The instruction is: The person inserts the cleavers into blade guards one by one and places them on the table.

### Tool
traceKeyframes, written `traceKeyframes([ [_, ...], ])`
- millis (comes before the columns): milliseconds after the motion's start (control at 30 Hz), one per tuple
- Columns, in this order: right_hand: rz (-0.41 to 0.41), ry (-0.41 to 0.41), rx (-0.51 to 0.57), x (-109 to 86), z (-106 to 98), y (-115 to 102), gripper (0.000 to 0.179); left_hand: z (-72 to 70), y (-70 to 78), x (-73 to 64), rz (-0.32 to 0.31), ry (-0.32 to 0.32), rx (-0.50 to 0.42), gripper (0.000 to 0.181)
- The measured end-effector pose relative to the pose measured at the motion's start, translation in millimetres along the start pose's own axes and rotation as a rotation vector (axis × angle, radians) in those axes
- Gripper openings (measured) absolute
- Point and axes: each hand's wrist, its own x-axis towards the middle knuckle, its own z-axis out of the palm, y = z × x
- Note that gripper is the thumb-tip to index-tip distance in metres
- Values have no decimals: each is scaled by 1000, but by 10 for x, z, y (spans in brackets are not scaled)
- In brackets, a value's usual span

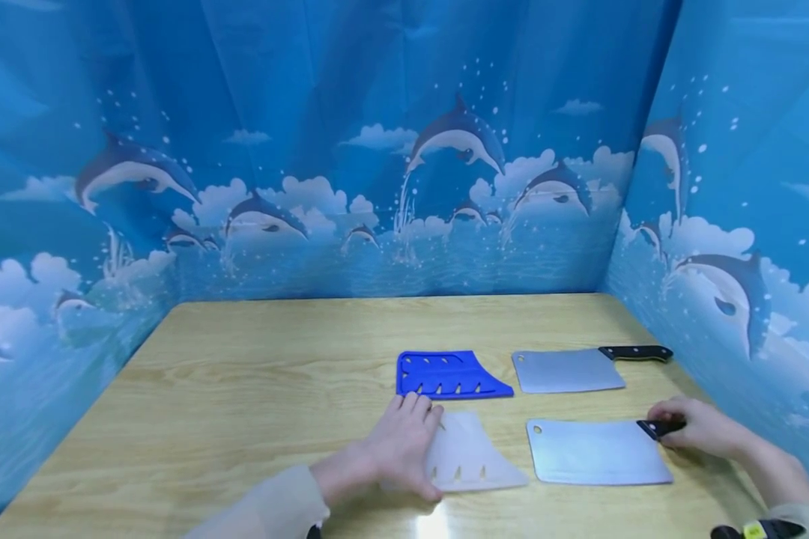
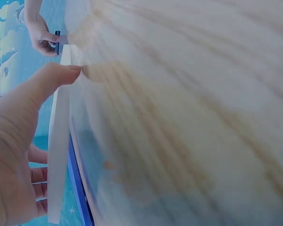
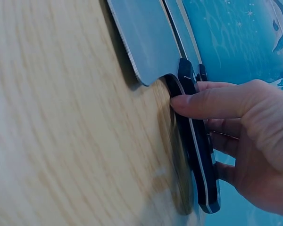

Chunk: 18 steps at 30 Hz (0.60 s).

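On the wooden table, my left hand (image 1: 402, 448) spans the wide end of a translucent white cleaver blade guard (image 1: 470, 458). Its thumb lies at the near edge and its fingers at the far edge, gripping the guard between them. In the left wrist view, the white guard (image 2: 59, 155) appears edge-on beside the fingers. My right hand (image 1: 704, 430) holds the black handle (image 3: 195, 146) of a cleaver (image 1: 596, 453), thumb on one side and fingers on the other. That cleaver's blade points left toward the narrow tip of the white guard, with a small gap between them.
Behind the white guard lies a blue blade guard (image 1: 453, 376) with slots. A second cleaver (image 1: 569, 372) rests to its right, black handle pointing right. Blue dolphin-print curtains (image 1: 350, 150) enclose the table's (image 1: 256, 359) back and sides.
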Motion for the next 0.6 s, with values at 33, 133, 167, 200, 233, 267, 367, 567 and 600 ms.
traceKeyframes([
  [33, 5, 3, -4, 0, 2, -4, 35, -5, -6, -2, -1, 3, 4, 107],
  [133, 11, 12, -16, -3, 9, -21, 34, -10, -26, -16, 6, 3, 8, 106],
  [167, 13, 14, -22, -2, 10, -26, 33, -5, -37, -21, 9, 6, 8, 106],
  [200, 7, 16, -24, -1, 10, -30, 33, -1, -48, -29, 11, 8, 6, 106],
  [233, 3, 18, -25, 0, 11, -35, 32, 3, -59, -38, 11, 13, 1, 107],
  [267, 0, 15, -21, -1, 6, -43, 31, 6, -71, -46, 10, 17, -8, 108],
  [367, -20, -5, -6, -20, -10, -71, 28, 6, -116, -65, -5, 27, -47, 110],
  [567, -96, -17, -8, -68, 1, -173, 28, -43, -203, -104, -35, 44, -135, 110],
  [600, -110, -9, -18, -72, 12, -194, 28, -47, -215, -110, -38, 48, -149, 110],
])
